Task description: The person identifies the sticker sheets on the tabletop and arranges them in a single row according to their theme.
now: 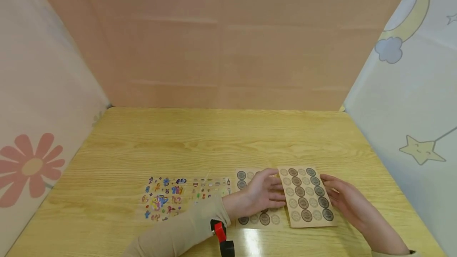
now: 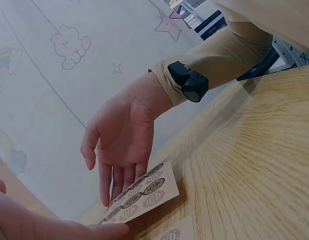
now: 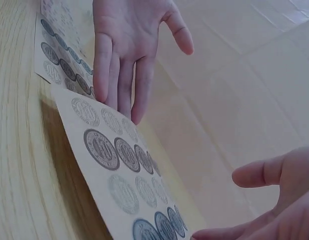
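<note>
A tan sheet of round stickers (image 1: 308, 196) lies between my two hands, its near edge raised a little off the table. My left hand (image 1: 258, 194) touches or nearly touches its left edge with straight fingers. Along the right edge, the right hand (image 1: 345, 198) has its fingertips at the side of the sheet. In the right wrist view, the left hand (image 3: 128, 45) shows its palm, fingers extended toward the raised sheet (image 3: 107, 145). Under the left hand lies a similar sticker sheet (image 1: 254, 219), partly covered by that hand.
A clear sheet of colorful cartoon stickers (image 1: 160, 200) lies to the left, beside another sheet of small pictures (image 1: 208, 185) partly hidden by the left sleeve. All rest on a wooden table (image 1: 200, 138) with patterned side walls and a plain back panel (image 1: 221, 50).
</note>
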`<state>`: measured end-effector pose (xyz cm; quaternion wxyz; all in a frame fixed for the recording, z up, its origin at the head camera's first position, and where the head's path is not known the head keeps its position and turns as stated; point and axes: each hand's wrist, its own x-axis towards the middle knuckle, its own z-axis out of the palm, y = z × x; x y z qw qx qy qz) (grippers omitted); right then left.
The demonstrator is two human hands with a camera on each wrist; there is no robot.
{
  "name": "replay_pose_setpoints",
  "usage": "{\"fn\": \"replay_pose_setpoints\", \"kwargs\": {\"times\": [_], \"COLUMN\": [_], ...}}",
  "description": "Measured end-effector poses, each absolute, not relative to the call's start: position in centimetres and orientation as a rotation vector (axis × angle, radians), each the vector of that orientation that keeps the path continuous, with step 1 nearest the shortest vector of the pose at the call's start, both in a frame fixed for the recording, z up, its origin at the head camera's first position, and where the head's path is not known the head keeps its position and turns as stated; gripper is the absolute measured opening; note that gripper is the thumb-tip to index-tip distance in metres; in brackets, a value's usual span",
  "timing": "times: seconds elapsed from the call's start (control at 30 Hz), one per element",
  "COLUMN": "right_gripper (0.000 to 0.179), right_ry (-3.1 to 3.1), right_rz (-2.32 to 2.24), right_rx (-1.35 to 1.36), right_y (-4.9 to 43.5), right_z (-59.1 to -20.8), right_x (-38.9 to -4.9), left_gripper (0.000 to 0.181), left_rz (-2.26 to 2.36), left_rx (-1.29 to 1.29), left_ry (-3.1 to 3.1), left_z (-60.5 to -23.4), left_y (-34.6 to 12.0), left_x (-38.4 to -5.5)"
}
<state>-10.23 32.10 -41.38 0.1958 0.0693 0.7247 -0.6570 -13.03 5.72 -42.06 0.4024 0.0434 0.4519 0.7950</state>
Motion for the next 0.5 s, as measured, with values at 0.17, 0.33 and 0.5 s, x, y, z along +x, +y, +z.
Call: {"fn": "replay_pose_setpoints", "kwargs": {"times": [0.17, 0.33, 0.5], "right_gripper": [0.062, 0.063, 0.062], "right_ry": [2.042, 2.065, 2.07], "right_rz": [-1.814, -1.78, -1.772], "right_rx": [0.189, 0.183, 0.189], "right_y": [32.06, 32.07, 32.06], "right_z": [-41.41, -41.35, -41.66], "right_x": [-9.83, -9.73, -9.84], "left_gripper": [0.079, 0.081, 0.079], "left_rz": [1.981, 1.98, 1.984], "left_rx": [0.112, 0.096, 0.071], "left_ry": [1.189, 1.215, 1.21], "left_z": [-41.73, -41.59, -41.63], "left_y": [5.75, 5.67, 5.62], "left_x": [-12.69, -12.64, -12.58]}}
